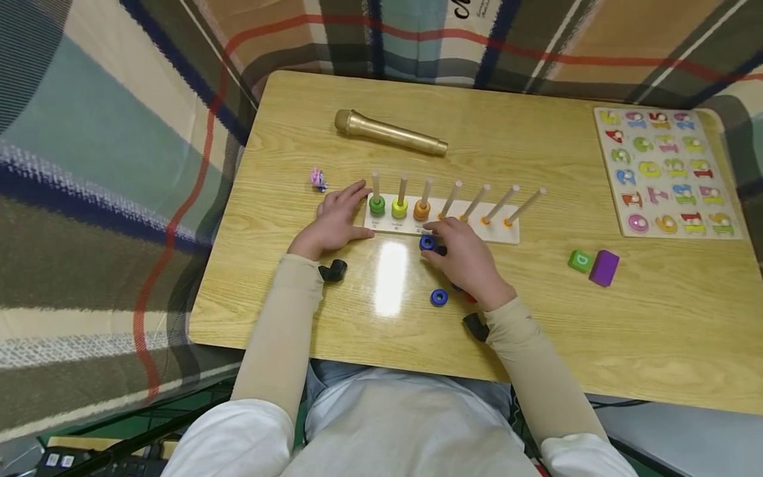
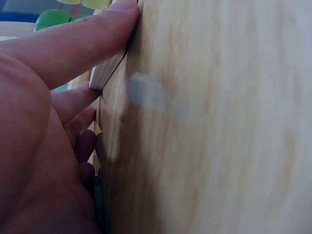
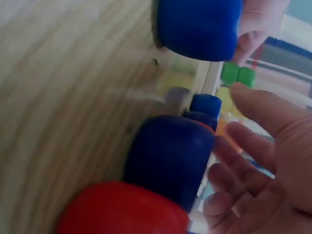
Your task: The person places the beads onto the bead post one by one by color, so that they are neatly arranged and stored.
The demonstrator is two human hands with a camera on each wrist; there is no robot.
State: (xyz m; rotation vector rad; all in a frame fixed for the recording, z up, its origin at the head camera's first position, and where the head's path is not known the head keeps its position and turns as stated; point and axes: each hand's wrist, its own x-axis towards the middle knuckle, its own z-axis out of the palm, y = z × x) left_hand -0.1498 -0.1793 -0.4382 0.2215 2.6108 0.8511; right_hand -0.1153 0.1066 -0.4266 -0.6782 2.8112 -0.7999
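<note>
Right hand (image 1: 471, 262) fingers pinch a blue ring (image 1: 426, 242) at the peg board's (image 1: 507, 233) front edge.

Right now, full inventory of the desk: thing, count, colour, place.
peg board: 1, white base with seven wooden pegs, desk centre
rings on pegs: 3, green ring, yellow ring, orange ring, on the three leftmost pegs
blue rings: 2 plain, one at the right hand's fingers, one loose nearer the person
red ring: 1, mostly hidden under the right wrist
microphone: 1, gold, behind the board
number puzzle: 1, multicoloured, far right
green block: 1, right of the board
purple block: 1, touching the green one
small figure: 1, pink, left of the board
desk: 1, light wood
left hand: fingers straight, resting on the board's left end
right hand: over the rings; grip unclear
</note>
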